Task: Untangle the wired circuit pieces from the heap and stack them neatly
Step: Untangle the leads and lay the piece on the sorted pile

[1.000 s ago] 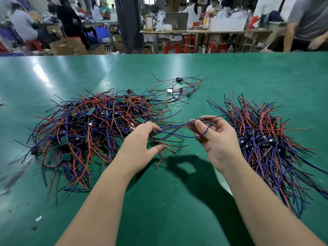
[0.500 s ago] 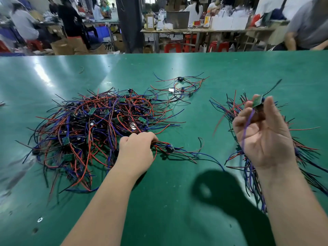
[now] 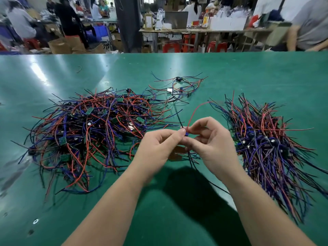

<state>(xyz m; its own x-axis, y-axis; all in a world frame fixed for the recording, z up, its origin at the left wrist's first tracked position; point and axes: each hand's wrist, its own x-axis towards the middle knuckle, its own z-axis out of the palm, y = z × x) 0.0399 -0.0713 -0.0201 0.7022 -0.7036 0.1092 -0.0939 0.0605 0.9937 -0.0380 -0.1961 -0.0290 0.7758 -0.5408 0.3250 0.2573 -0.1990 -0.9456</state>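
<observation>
Both hands, left (image 3: 156, 146) and right (image 3: 211, 144), meet above the table (image 3: 248, 71), fingertips pinching one wired piece (image 3: 186, 134).

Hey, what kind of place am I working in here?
Most likely an electronics assembly workshop: a tangled heap of wired circuit pieces on a green worktable, with other people at cluttered benches behind.

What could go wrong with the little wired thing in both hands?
Both the left hand and right hand pinch one wired piece. Its red wire arcs toward the neat stack and might hook strands there. Its black wires hang under the hands near the heap, so they could snag. Tugging hard might strain a joint.
</observation>
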